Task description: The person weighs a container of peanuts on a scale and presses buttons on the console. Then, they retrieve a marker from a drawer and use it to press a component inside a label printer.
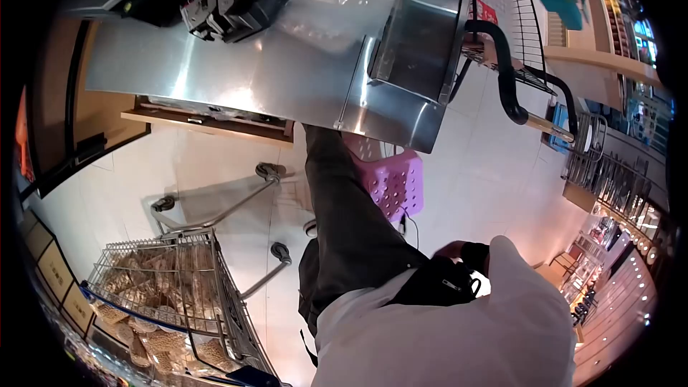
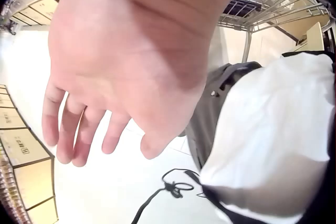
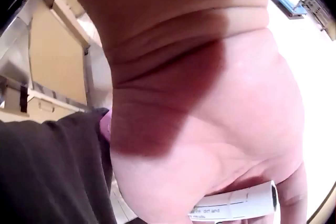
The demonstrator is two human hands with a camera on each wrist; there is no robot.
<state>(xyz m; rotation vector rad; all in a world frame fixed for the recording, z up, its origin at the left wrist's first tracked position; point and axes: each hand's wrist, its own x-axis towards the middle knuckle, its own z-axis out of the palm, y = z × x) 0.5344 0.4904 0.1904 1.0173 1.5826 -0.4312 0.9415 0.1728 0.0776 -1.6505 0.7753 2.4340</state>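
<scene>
Roll sits across palm of right hand, grip curled around it, one end protruding. Left hand hangs relaxed, carrying nothing. If right grip slackens, roll may slip onto floor.

White printed roll | hollow end, probably paper | slightly tilted | in right grip
</scene>
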